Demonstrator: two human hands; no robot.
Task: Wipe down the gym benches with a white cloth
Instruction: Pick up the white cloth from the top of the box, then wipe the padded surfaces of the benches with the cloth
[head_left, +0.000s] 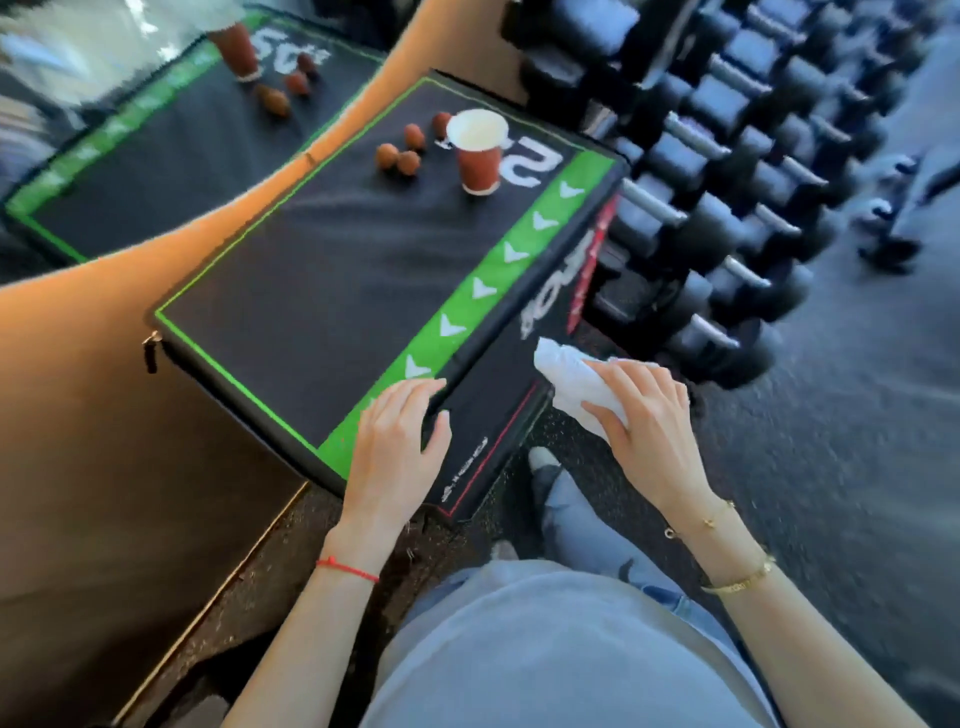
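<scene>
**Cloth on the side of the padded box, other hand flat on its top**

The right hand (641, 415), at centre right of the frame, has its fingers curled over a bunched white cloth (576, 384) and presses it against the black side face of the padded box (311, 291), just below the box's top edge. Part of the cloth sticks out past the fingertips toward the upper left.

The left hand (397, 441) sits at lower centre with fingers straight and close together, lying flat on the near corner of the box, over the green stripe (498, 265) with white arrowheads; its thumb reaches over the edge onto the side face. It holds nothing.

On the far end of the box top, in the upper middle of the frame, stands a paper cup (478, 150), upright, with 4 small brown round things (397, 156) just to its left. A mirror (156, 130) in the upper left shows the box and cup again. A rack of dumbbells (727, 182) fills the upper right, near the box's far side. Pale jeans and a shoe (543, 462) show at the bottom, on dark speckled floor (831, 493).
</scene>
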